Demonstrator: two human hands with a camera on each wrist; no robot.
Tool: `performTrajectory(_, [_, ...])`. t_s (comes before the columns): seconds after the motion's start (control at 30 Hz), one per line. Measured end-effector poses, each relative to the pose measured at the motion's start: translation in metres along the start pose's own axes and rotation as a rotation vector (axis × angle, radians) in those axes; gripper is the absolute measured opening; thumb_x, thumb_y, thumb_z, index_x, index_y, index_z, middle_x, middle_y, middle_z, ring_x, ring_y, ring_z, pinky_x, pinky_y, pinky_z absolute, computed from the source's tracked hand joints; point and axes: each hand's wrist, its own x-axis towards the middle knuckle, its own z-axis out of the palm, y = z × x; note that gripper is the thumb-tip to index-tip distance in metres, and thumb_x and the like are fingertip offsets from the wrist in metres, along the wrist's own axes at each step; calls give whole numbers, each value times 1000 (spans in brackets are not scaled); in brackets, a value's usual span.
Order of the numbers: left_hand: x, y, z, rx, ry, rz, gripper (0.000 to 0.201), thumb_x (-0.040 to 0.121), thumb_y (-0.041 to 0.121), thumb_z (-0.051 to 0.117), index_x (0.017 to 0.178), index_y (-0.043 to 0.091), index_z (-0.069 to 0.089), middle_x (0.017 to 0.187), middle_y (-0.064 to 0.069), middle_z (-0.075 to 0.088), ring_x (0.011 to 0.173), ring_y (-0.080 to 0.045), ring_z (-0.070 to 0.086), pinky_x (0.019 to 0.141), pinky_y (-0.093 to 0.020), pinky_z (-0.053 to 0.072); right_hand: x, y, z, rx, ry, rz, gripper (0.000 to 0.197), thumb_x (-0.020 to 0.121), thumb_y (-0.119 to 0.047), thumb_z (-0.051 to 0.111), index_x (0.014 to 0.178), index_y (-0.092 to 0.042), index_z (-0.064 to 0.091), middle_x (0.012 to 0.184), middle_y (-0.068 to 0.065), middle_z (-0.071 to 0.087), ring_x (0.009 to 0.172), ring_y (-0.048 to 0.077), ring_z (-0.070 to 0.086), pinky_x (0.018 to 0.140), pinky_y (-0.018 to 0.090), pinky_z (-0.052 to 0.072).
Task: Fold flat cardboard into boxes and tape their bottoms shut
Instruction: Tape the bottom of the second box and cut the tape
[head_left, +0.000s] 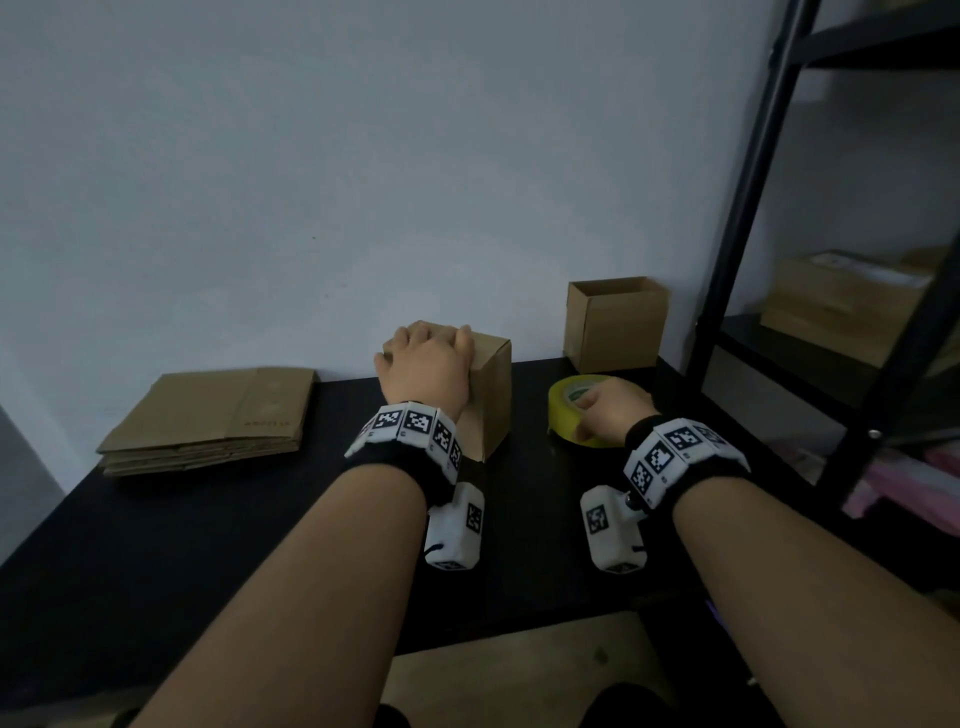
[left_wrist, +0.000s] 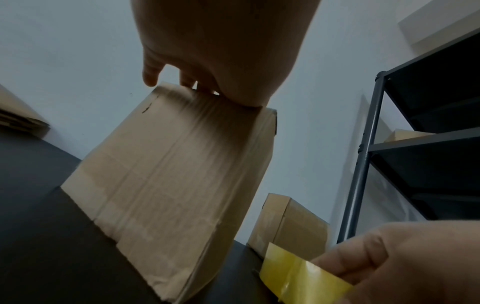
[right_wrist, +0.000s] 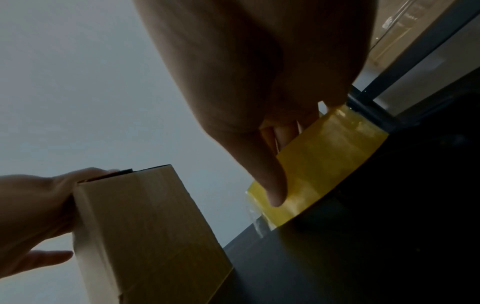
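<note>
A folded cardboard box (head_left: 491, 395) stands on the black table (head_left: 208, 545) with its closed flaps facing up. My left hand (head_left: 426, 358) lies on top of the box (left_wrist: 168, 174) and presses the flaps down. Its thumb hangs beside the near face. To the right lies a yellow tape roll (head_left: 563, 410) flat on the table. My right hand (head_left: 610, 408) grips the tape roll (right_wrist: 324, 164), thumb on the outer band and fingers reaching into the core. A short loose end of tape shows at the roll's lower edge in the right wrist view.
A stack of flat cardboard (head_left: 213, 415) lies at the back left of the table. An open-topped box (head_left: 615, 322) stands at the back right against the wall. A black metal shelf (head_left: 753, 208) holding more boxes (head_left: 841, 306) stands right of the table.
</note>
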Motion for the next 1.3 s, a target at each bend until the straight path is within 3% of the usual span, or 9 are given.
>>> performTrajectory(0.3, [2, -5, -8, -225, 48, -61, 44, 102, 38, 22, 140, 29, 43, 154, -2, 30, 145, -26, 16, 117, -51, 13, -9, 3, -4, 295, 83, -49, 37, 89, -13, 66, 125, -16, 64, 137, 7, 55, 129, 29, 46, 113, 41, 30])
performTrajectory(0.43, [4, -8, -12, -280, 68, -42, 44, 103, 38, 23, 142, 32, 42, 157, 0, 27, 146, -23, 14, 118, -49, 11, -20, 0, -10, 526, 139, -87, 39, 89, -15, 68, 126, -4, 62, 133, 12, 58, 122, 29, 53, 97, 34, 40])
performTrajectory(0.57, [0, -6, -20, -374, 209, 44, 38, 97, 28, 43, 132, 25, 57, 148, -1, 43, 140, -20, 30, 116, -43, 21, -29, -3, -17, 690, 217, -110, 34, 88, -15, 67, 112, 10, 65, 115, 24, 64, 105, 34, 60, 91, 41, 46])
performTrajectory(0.67, [-5, -1, -27, -466, 277, 116, 34, 87, 27, 58, 120, 23, 67, 135, 1, 57, 131, -17, 43, 110, -39, 32, -37, -4, -22, 756, 265, -139, 40, 86, -16, 70, 111, 14, 63, 115, 28, 63, 103, 37, 61, 91, 44, 47])
performTrajectory(0.83, [-15, 16, -42, -379, 322, 184, 31, 83, 43, 62, 110, 30, 70, 121, 10, 64, 119, -15, 52, 101, -37, 42, -54, -7, -36, 829, 232, -206, 36, 86, -20, 71, 117, -1, 67, 119, 14, 65, 107, 26, 59, 92, 36, 45])
performTrajectory(0.9, [-21, 23, -51, -368, 314, 210, 30, 84, 42, 63, 110, 29, 70, 120, 9, 64, 118, -16, 50, 99, -37, 40, -62, -8, -42, 853, 210, -226, 40, 86, -21, 72, 123, -6, 65, 122, 9, 64, 113, 25, 57, 92, 35, 43])
performTrajectory(1.1, [-34, 36, -64, -372, 220, 182, 25, 87, 44, 61, 105, 30, 72, 116, 10, 63, 115, -16, 49, 91, -32, 36, -83, -10, -49, 852, 179, -327, 40, 86, -21, 72, 122, -7, 65, 112, 5, 65, 100, 18, 58, 68, 24, 40])
performTrajectory(1.2, [-35, 38, -63, -491, 166, 179, 16, 86, 36, 63, 93, 26, 74, 105, 7, 67, 105, -16, 55, 91, -35, 44, -87, -10, -50, 860, 169, -348, 42, 85, -21, 73, 124, -7, 65, 116, 7, 67, 99, 18, 60, 64, 19, 40])
performTrajectory(1.3, [-38, 41, -66, -650, 139, 165, 10, 86, 22, 64, 86, 17, 73, 92, 3, 69, 94, -14, 61, 80, -28, 48, -91, -8, -52, 867, 166, -369, 40, 86, -22, 72, 123, -8, 65, 112, 3, 66, 95, 15, 58, 64, 18, 38])
